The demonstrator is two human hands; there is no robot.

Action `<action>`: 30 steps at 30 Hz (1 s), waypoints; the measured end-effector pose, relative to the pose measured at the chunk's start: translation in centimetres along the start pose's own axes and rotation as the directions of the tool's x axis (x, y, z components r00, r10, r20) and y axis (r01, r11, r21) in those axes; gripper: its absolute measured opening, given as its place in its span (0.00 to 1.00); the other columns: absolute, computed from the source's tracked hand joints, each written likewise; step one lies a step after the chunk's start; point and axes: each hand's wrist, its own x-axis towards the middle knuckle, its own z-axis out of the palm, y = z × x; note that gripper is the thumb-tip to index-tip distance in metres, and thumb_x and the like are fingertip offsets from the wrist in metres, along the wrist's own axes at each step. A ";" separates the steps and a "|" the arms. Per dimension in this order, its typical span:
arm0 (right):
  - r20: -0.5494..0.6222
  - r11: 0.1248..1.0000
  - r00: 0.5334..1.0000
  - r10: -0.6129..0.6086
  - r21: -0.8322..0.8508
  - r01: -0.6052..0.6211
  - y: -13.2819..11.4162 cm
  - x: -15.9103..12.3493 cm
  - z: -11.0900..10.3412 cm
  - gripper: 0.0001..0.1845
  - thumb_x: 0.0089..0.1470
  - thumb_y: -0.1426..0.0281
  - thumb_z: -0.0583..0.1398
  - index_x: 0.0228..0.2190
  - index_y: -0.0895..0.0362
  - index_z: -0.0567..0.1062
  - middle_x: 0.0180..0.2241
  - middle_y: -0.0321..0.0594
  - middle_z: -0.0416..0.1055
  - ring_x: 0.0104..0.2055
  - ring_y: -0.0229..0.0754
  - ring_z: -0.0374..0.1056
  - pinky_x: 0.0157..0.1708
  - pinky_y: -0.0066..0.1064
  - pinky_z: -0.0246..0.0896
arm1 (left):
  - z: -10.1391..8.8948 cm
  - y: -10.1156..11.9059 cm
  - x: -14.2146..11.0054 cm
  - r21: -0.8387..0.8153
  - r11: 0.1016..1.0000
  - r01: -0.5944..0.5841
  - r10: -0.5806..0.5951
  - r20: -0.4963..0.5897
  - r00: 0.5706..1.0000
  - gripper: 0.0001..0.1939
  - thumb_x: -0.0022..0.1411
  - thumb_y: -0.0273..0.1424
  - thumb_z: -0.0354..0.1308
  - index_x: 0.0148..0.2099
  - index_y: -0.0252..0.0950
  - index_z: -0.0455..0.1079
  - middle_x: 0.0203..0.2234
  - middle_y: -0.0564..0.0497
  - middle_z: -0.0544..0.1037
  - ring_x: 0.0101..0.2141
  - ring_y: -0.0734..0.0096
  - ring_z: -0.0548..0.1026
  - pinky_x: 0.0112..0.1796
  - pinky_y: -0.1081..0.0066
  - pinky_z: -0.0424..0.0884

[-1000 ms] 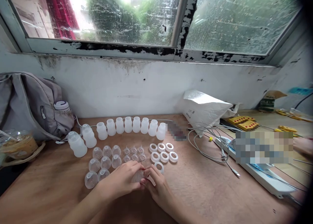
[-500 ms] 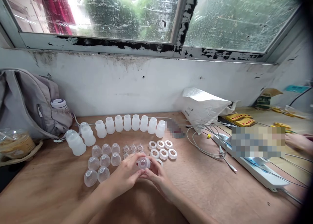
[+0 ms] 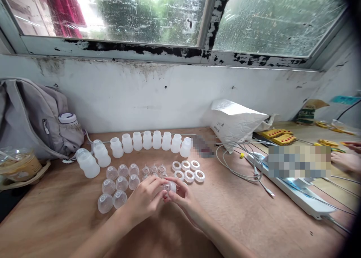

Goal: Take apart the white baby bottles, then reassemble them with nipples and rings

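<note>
Between my two hands, just above the table, is a clear baby bottle nipple with a ribbed collar ring point(image 3: 170, 187); fingers cover part of it. My left hand point(image 3: 148, 196) pinches it from the left, around the nipple side. The fingers and thumb of my right hand point(image 3: 183, 196) close around the collar from the right. Beyond my fingers stand several loose clear nipples point(image 3: 153, 169), some of them partly hidden. White collar rings point(image 3: 188, 176) lie in rows to the right. Clear domed caps point(image 3: 122, 184) are grouped to the left.
Frosted bottles point(image 3: 147, 140) line the back in an arc; two capped bottles point(image 3: 89, 166) stand at its left end. Beyond are a backpack point(image 3: 34, 119) and an iced drink point(image 3: 18, 166). Rightward lie cables point(image 3: 225, 160), a white bag point(image 3: 239, 122), a power strip point(image 3: 313, 205) and another person's hand point(image 3: 345, 163).
The nipple and collar have turned in my fingers, so the ribbed side now faces more to the right. My hands have shifted slightly right. At far right, more of the other person's hands shows.
</note>
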 end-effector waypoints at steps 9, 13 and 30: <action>0.049 0.990 0.996 -0.076 -0.113 0.081 1.5 0.2 -1.1 0.20 0.42 0.67 0.66 0.39 0.53 0.70 0.38 0.37 0.71 0.40 0.42 0.68 0.40 0.34 0.63 | 0.1 -0.3 0.0 -0.018 0.999 -0.033 0.032 -0.030 0.999 0.07 0.60 0.26 0.49 0.37 0.35 0.68 0.30 0.51 0.75 0.31 0.72 0.73 0.34 0.73 0.68; 0.060 0.987 0.996 -0.067 -0.140 0.075 1.3 0.2 -1.1 0.21 0.41 0.66 0.66 0.39 0.53 0.70 0.38 0.39 0.71 0.41 0.43 0.68 0.39 0.35 0.63 | 0.4 -0.6 -0.1 -0.018 0.997 -0.073 0.072 -0.057 0.996 0.08 0.60 0.25 0.48 0.35 0.36 0.68 0.27 0.51 0.74 0.29 0.73 0.72 0.32 0.73 0.68; 0.112 0.990 0.994 -0.016 -0.135 0.031 -0.6 -0.3 -0.3 0.13 0.45 0.62 0.63 0.32 0.57 0.73 0.22 0.32 0.65 0.21 0.33 0.62 0.22 0.26 0.59 | 0.2 -1.6 -0.4 0.130 0.894 -0.429 0.441 -0.083 0.894 0.13 0.61 0.18 0.45 0.44 0.35 0.65 0.33 0.49 0.76 0.36 0.72 0.72 0.38 0.72 0.70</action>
